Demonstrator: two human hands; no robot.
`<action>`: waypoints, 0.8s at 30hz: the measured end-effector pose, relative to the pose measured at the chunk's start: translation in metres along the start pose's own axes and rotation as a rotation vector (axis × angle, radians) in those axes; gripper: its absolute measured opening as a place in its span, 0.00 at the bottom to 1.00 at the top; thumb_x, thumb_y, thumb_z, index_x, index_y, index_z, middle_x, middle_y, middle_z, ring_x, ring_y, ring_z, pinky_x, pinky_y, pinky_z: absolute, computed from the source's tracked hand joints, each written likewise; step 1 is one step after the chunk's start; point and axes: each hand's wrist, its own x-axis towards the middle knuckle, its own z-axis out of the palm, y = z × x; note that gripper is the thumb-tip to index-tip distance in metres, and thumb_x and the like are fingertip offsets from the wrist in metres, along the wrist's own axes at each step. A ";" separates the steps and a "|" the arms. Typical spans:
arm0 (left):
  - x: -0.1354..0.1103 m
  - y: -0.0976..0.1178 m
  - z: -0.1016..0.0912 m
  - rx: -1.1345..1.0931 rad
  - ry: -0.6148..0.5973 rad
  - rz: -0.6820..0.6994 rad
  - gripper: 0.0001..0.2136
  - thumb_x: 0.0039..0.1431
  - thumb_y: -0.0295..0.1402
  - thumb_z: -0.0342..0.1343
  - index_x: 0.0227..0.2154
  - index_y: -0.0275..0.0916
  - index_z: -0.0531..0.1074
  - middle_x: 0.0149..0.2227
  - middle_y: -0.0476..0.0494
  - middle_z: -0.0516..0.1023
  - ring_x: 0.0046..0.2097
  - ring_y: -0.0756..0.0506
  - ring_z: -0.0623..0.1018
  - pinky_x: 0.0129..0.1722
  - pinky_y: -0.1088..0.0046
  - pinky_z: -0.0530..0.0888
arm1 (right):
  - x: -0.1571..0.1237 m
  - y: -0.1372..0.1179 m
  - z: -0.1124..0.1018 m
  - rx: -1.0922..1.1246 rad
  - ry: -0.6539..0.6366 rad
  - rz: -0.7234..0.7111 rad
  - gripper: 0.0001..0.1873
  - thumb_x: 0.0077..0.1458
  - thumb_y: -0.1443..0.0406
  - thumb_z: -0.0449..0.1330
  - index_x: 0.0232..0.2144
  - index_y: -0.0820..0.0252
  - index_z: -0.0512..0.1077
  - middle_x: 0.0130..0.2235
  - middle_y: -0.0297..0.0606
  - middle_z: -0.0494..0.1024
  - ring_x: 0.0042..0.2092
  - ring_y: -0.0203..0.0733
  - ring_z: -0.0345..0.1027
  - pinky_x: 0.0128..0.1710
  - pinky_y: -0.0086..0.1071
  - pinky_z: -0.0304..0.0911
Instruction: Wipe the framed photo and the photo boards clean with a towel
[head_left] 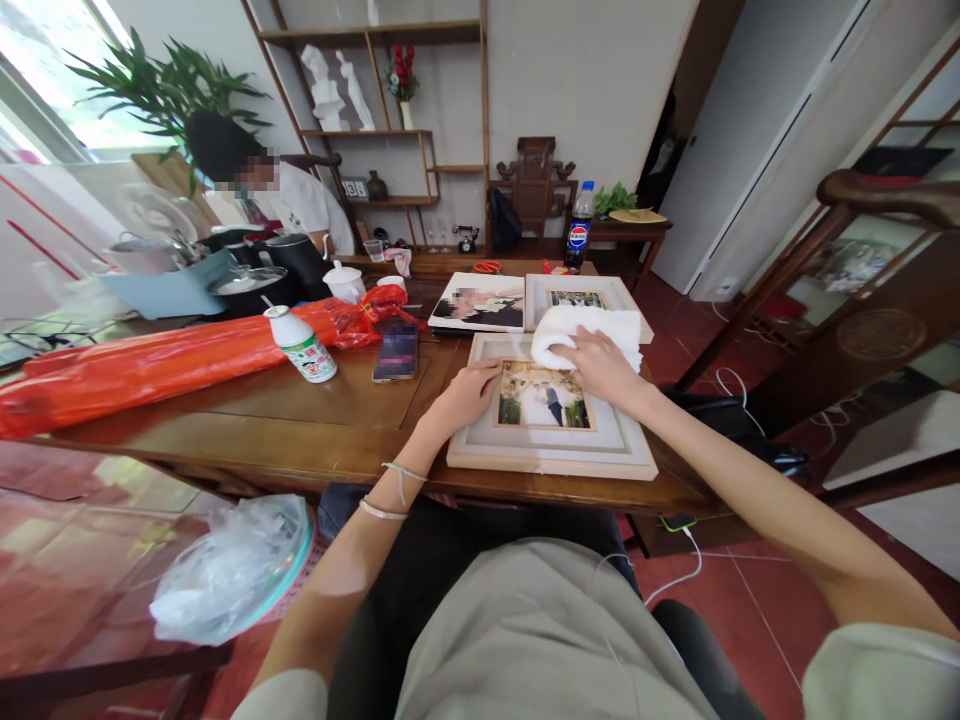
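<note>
A light wooden picture frame [555, 462] with a couple's photo in its middle lies flat at the table's front edge. My left hand [471, 393] rests on its left side, fingers stretched toward the photo and holding nothing. In my right hand [600, 368] is a white cloth [592, 328], pressed on the upper right part of the frame. Some of the cloth hangs past the frame's far edge, over the lower part of a second picture frame [624, 298]. Left of that one lies a photo album [480, 303] with a picture on its cover.
Left of the frames are a phone [395, 352], a white drink bottle [301, 345] with a straw and a long red plastic-wrapped bundle [165, 362]. A cola bottle [579, 228] stands behind. Across the table sits another person [304, 205]. A bag-lined basket [240, 570] is on the floor.
</note>
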 end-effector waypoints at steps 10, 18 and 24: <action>0.001 0.001 0.000 0.004 0.005 -0.005 0.17 0.61 0.26 0.44 0.50 0.33 0.71 0.55 0.38 0.71 0.57 0.43 0.70 0.58 0.65 0.67 | -0.070 -0.072 -0.077 0.299 -0.258 -0.255 0.28 0.45 0.78 0.50 0.47 0.54 0.71 0.37 0.40 0.73 0.37 0.44 0.68 0.34 0.32 0.57; 0.000 0.001 0.001 0.006 0.012 0.000 0.17 0.61 0.26 0.44 0.50 0.34 0.71 0.55 0.38 0.71 0.57 0.43 0.70 0.58 0.65 0.67 | -0.076 -0.045 -0.062 0.383 -0.234 -0.237 0.28 0.43 0.77 0.51 0.47 0.54 0.71 0.46 0.42 0.73 0.48 0.47 0.67 0.45 0.37 0.60; 0.001 -0.002 0.002 0.012 0.014 0.008 0.17 0.61 0.25 0.45 0.49 0.33 0.72 0.55 0.37 0.71 0.57 0.42 0.71 0.58 0.63 0.66 | -0.029 0.001 -0.012 0.234 -0.063 -0.184 0.30 0.43 0.77 0.53 0.50 0.57 0.70 0.57 0.47 0.66 0.60 0.51 0.54 0.56 0.45 0.51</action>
